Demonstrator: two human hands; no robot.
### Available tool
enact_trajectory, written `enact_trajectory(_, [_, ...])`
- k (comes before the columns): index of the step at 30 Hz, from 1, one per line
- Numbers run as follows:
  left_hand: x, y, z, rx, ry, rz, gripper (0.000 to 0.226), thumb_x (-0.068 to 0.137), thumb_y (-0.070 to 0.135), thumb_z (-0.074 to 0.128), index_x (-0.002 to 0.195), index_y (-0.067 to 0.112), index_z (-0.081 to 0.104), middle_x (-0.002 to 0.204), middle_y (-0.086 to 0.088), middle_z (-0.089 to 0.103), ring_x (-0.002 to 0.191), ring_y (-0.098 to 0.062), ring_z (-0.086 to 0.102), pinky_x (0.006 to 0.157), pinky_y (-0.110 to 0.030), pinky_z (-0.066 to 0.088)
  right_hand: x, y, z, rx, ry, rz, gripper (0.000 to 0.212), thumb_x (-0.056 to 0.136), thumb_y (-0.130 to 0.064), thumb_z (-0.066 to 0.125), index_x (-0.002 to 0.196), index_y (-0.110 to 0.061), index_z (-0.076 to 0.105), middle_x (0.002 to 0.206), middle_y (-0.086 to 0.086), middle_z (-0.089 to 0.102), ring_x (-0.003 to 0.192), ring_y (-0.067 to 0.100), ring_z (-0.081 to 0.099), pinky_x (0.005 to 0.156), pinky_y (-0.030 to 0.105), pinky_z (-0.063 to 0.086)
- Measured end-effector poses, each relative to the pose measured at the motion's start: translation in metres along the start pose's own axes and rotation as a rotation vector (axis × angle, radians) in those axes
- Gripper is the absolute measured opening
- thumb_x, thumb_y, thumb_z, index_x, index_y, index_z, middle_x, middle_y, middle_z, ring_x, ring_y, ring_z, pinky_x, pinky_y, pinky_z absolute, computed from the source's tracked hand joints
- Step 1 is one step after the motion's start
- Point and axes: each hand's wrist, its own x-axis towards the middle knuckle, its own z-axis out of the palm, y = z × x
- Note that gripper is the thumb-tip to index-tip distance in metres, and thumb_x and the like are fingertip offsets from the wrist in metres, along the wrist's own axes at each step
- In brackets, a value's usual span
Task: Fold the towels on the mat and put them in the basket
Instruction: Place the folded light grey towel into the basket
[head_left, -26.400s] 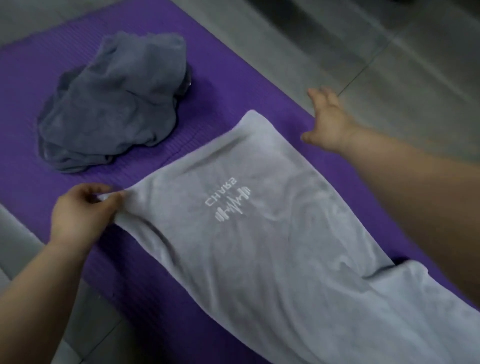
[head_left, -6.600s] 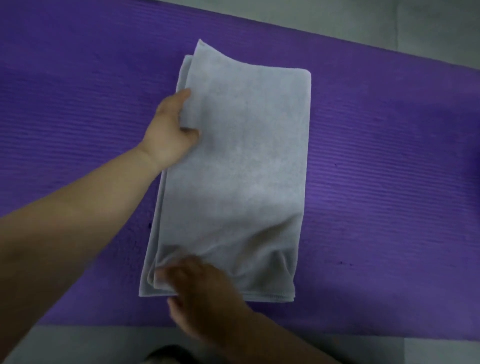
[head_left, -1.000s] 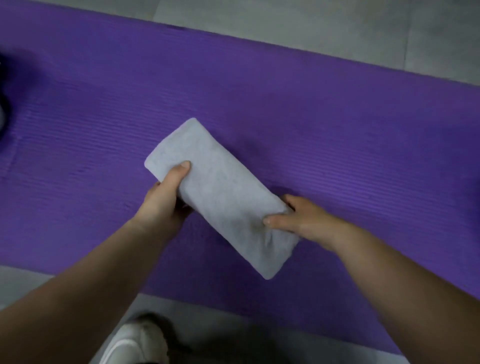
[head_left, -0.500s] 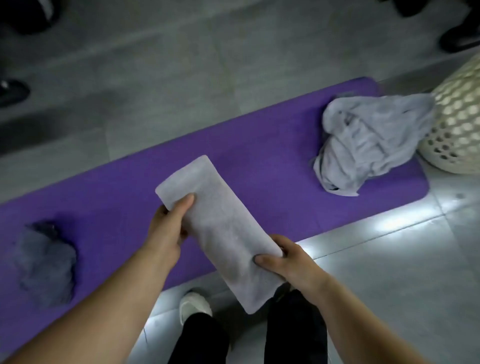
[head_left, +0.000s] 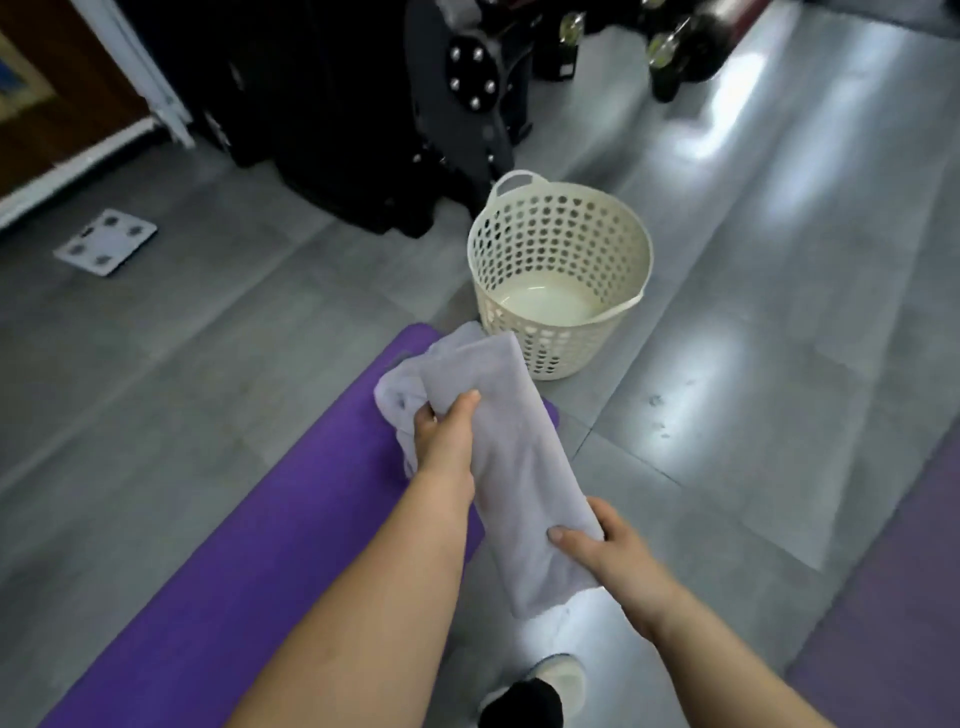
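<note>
A folded light grey towel hangs in the air between both hands, above the end of the purple mat. My left hand grips its upper left edge with the thumb on top. My right hand grips its lower end. Behind it, a crumpled light grey towel lies on the mat's far end, partly hidden by the folded one. The cream perforated basket stands on the floor just beyond the mat, with nothing visible inside.
Black gym equipment stands behind the basket. A white bathroom scale lies on the grey tiled floor at the left. A second mat edge shows at the lower right. My shoe is at the bottom.
The view has swung toward the mat's end, bringing the basket ahead. Both hands still hold the folded towel and have carried it closer to the basket.
</note>
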Motion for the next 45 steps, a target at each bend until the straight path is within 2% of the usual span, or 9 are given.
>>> enact_trajectory(9, [0.009,0.029,0.163,0.012,-0.249,-0.043,0.041,0.086,0.021,0.058,0.124,0.008,0.048,0.119,-0.011,0.059,0.107,-0.029,0.057,0.096,-0.044,0.046,0.026,-0.084,-0.137,0.001,0.024,-0.106,0.048,0.060,-0.027,0.065,0.106,-0.026,0.056,0.099,-0.007,0.067,0.077,-0.002,0.066,0.061,0.012,0.049])
enact_trajectory(19, [0.110,0.067,0.323,-0.064,-0.280,-0.232,0.046,0.084,0.030,0.058,0.124,0.009,0.051,0.115,-0.012,0.062,0.096,-0.025,0.060,0.070,-0.031,0.050,0.163,-0.214,-0.249,-0.057,-0.208,0.156,0.100,0.031,-0.058,0.082,0.118,-0.019,0.054,0.106,-0.005,0.071,0.098,0.011,0.066,0.083,0.023,0.052])
enact_trajectory(24, [0.160,0.111,0.373,-0.089,-0.298,-0.229,0.045,0.081,0.034,0.059,0.117,0.007,0.056,0.104,-0.010,0.066,0.093,-0.024,0.062,0.076,-0.032,0.051,0.241,-0.284,-0.267,0.155,-0.306,0.191,0.097,0.019,-0.059,0.086,0.100,-0.010,0.066,0.096,0.008,0.073,0.088,0.016,0.070,0.067,0.022,0.055])
enact_trajectory(29, [0.215,0.131,0.405,-0.170,-0.128,-0.170,0.031,0.086,0.024,0.058,0.114,0.010,0.053,0.104,-0.009,0.063,0.085,-0.019,0.061,0.067,-0.028,0.049,0.337,-0.338,-0.266,-0.014,-0.284,0.164,0.078,0.051,-0.043,0.075,0.121,-0.018,0.051,0.112,0.009,0.067,0.097,0.021,0.067,0.074,0.029,0.056])
enact_trajectory(33, [0.272,0.133,0.430,-0.157,0.056,-0.145,0.036,0.089,0.033,0.054,0.120,0.015,0.049,0.110,-0.005,0.059,0.101,-0.024,0.057,0.087,-0.035,0.048,0.425,-0.357,-0.272,-0.199,-0.305,0.175,0.075,0.045,-0.040,0.080,0.115,-0.025,0.057,0.104,0.005,0.071,0.096,0.024,0.067,0.081,0.037,0.055])
enact_trajectory(37, [0.340,0.106,0.451,-0.122,0.214,-0.185,0.033,0.093,0.038,0.043,0.117,0.018,0.056,0.126,-0.010,0.055,0.110,-0.025,0.053,0.095,-0.037,0.044,0.536,-0.360,-0.280,-0.357,-0.379,0.215,0.040,0.066,-0.024,0.076,0.104,-0.025,0.062,0.103,0.003,0.071,0.098,0.021,0.065,0.091,0.040,0.051])
enact_trajectory(40, [0.383,0.061,0.439,0.175,0.356,-0.245,0.030,0.095,0.034,0.042,0.111,0.015,0.058,0.114,-0.010,0.059,0.108,-0.029,0.055,0.089,-0.030,0.041,0.613,-0.344,-0.275,-0.423,-0.387,0.251,0.018,0.084,-0.012,0.062,0.101,-0.018,0.061,0.098,0.004,0.068,0.092,0.022,0.063,0.082,0.033,0.053])
enact_trajectory(42, [0.401,0.026,0.414,0.519,0.581,-0.220,0.042,0.094,0.034,0.042,0.126,0.010,0.052,0.126,-0.013,0.056,0.116,-0.033,0.052,0.096,-0.037,0.042,0.661,-0.324,-0.269,-0.435,-0.384,0.294,0.015,0.089,-0.006,0.053,0.098,-0.015,0.060,0.090,0.002,0.066,0.083,0.019,0.061,0.066,0.026,0.052])
enact_trajectory(45, [0.427,-0.025,0.371,0.822,0.798,-0.290,0.054,0.092,0.031,0.044,0.141,0.012,0.032,0.149,-0.015,0.027,0.139,-0.031,0.023,0.112,-0.044,0.019,0.726,-0.270,-0.257,-0.479,-0.384,0.338,0.020,0.091,-0.009,0.049,0.110,-0.014,0.054,0.103,0.010,0.063,0.089,0.024,0.059,0.072,0.032,0.049])
